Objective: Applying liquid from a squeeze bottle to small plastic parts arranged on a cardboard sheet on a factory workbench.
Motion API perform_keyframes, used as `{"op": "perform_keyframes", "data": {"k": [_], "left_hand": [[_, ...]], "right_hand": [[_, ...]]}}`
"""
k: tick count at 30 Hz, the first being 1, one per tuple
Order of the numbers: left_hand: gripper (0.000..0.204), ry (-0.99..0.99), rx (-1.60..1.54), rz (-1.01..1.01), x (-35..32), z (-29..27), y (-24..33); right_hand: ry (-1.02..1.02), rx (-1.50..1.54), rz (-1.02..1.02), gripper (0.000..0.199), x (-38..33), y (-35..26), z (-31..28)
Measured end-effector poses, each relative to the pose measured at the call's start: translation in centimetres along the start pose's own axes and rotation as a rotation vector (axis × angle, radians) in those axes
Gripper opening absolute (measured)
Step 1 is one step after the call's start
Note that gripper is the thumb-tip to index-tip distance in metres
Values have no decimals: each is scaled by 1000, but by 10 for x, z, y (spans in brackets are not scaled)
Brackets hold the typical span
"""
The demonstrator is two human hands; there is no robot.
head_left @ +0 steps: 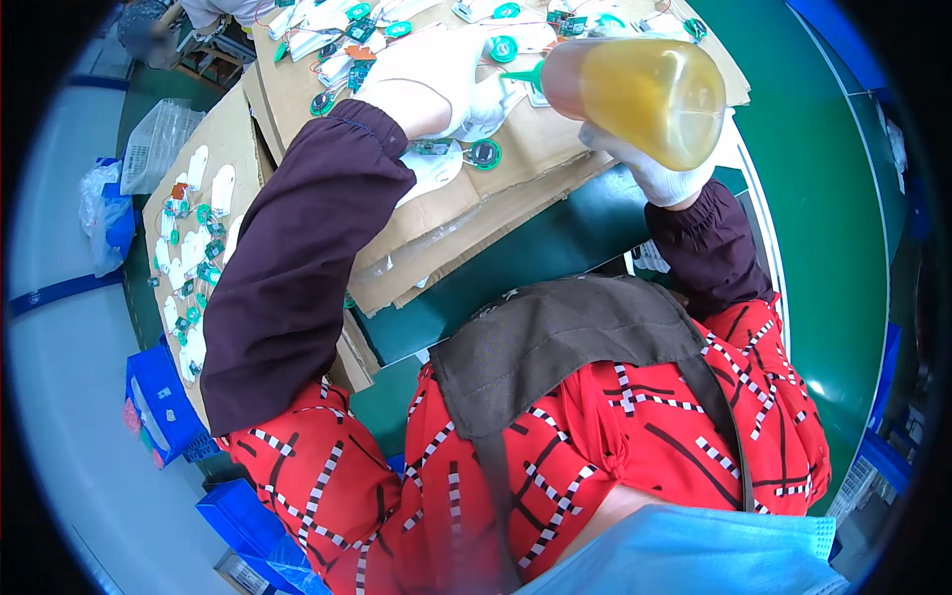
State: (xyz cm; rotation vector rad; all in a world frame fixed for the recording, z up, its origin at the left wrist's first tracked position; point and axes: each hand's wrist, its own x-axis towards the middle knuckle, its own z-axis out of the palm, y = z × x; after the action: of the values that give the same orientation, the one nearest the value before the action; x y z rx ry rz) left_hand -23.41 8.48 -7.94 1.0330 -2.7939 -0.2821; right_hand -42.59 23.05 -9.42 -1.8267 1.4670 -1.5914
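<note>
My right hand (650, 169), in a white glove, is closed round a squeeze bottle (645, 94) of amber liquid. The bottle lies tilted on its side, its green nozzle (524, 75) pointing left toward my left hand. White-gloved too, my left hand (431, 79) reaches over the cardboard with its fingers closed near the nozzle tip. What they pinch blends with the white pieces around it. Close by are a green round disc (504, 49) and, below the hand, a white flat piece (436, 174) with a small circuit board and a black-centred green disc (484, 155).
Cardboard sheets (516, 213) cover the green table (605, 213). More white pieces with wired green boards fill the far edge and a cardboard sheet (233, 139) at left. Blue bins (164, 397) stand beyond it, near a clear plastic crate (159, 144). Another person (223, 10) is at the far left.
</note>
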Motion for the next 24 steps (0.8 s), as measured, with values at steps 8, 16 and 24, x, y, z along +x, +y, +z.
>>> {"op": "perform_keyframes", "data": {"k": [8,16,24], "left_hand": [[54,52,54,19,0,0,2],[52,74,47,32,-1,2,0],[52,51,68,13,0,1,-1]], "right_hand": [[29,302,-14,65,-11,7,9],[63,184,97,62,-18,-6,-4],[-41,157,-168,66,-7,14,6]]}}
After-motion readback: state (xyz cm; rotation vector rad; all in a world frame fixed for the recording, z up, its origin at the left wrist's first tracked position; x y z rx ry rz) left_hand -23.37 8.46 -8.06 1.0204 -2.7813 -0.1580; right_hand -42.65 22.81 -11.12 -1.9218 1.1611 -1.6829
